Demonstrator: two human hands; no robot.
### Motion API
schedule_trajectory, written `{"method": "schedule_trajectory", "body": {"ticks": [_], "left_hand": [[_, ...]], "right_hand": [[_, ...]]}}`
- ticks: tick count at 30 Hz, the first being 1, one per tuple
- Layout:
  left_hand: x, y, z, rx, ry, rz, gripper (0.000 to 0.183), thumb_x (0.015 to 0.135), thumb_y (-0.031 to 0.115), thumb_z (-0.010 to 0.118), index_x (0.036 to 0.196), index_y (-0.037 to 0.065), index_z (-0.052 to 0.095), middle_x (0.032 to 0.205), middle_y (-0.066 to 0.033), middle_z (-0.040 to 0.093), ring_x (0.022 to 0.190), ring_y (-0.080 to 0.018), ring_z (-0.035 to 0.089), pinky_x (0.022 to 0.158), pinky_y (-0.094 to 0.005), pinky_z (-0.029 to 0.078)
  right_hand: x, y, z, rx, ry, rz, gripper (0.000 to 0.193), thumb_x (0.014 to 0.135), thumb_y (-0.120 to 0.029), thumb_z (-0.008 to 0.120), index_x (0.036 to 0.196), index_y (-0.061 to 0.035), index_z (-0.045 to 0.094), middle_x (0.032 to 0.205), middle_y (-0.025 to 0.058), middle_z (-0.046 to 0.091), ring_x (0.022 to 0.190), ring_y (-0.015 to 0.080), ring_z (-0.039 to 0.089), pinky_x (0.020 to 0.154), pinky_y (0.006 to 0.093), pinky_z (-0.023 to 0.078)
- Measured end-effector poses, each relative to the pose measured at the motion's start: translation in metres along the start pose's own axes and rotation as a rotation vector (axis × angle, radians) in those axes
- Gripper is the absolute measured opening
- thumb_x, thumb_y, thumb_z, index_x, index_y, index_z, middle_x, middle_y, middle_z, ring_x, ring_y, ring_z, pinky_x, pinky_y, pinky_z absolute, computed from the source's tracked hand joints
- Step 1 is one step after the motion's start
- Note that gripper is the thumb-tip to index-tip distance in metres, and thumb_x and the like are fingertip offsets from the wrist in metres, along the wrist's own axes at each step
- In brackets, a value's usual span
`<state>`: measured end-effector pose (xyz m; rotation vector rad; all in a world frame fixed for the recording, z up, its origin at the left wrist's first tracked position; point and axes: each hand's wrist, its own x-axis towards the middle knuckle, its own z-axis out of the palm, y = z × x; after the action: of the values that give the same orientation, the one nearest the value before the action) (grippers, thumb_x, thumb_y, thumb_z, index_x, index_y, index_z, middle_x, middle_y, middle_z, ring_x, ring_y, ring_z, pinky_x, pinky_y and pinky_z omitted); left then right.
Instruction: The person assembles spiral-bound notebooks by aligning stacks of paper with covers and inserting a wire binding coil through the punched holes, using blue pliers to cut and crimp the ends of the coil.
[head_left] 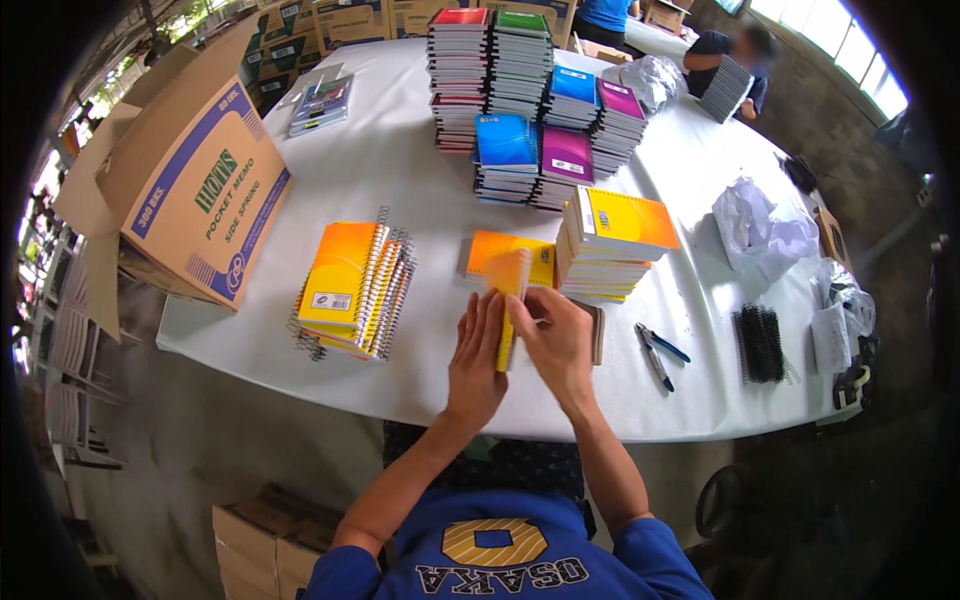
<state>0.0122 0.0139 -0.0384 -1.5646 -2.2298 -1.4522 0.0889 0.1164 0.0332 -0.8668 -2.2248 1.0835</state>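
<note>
Between my hands a yellow notebook stands on edge over the table, its upper part blurred. My left hand presses its fingers along the left side. With thumb and fingers my right hand grips the right side. Just beyond lies an orange-yellow notebook, partly hidden by the held one. Right of it rises a stack of orange-yellow notebooks with punched edges. To the left sit several spiral-bound orange-yellow notebooks, their wire coils sticking out. Cutting pliers with blue handles lie right of my right hand.
Black wire coils lie at the right, near crumpled plastic bags. An open cardboard box stands at the left edge. Red, green, blue and purple notebooks are piled at the back. Another person holds a notebook stack.
</note>
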Motion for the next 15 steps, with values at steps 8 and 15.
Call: {"method": "schedule_trajectory", "body": {"ticks": [8, 15], "left_hand": [[0.003, -0.057, -0.049, -0.758, -0.748, 0.028, 0.057, 0.093, 0.001, 0.057, 0.147, 0.01, 0.041, 0.149, -0.007, 0.046, 0.139, -0.0233, 0.041, 0.114, -0.0364, 0.031], [-0.013, -0.033, -0.046, -0.844, -0.267, -0.187, 0.098, 0.086, 0.04, 0.07, 0.155, 0.004, 0.009, 0.151, -0.0228, 0.037, 0.143, -0.0293, 0.031, 0.117, -0.0386, 0.022]], "right_hand": [[-0.055, 0.068, -0.012, 0.604, -0.3, 0.024, 0.028, 0.086, 0.005, 0.065, 0.11, -0.0012, 0.051, 0.111, 0.0117, 0.062, 0.11, 0.0202, 0.06, 0.097, 0.0332, 0.047], [-0.07, 0.081, 0.029, 0.777, -0.207, 0.057, 0.017, 0.091, 0.005, 0.06, 0.102, -0.0021, 0.049, 0.11, 0.0108, 0.062, 0.104, 0.0153, 0.058, 0.093, 0.0297, 0.047]]}}
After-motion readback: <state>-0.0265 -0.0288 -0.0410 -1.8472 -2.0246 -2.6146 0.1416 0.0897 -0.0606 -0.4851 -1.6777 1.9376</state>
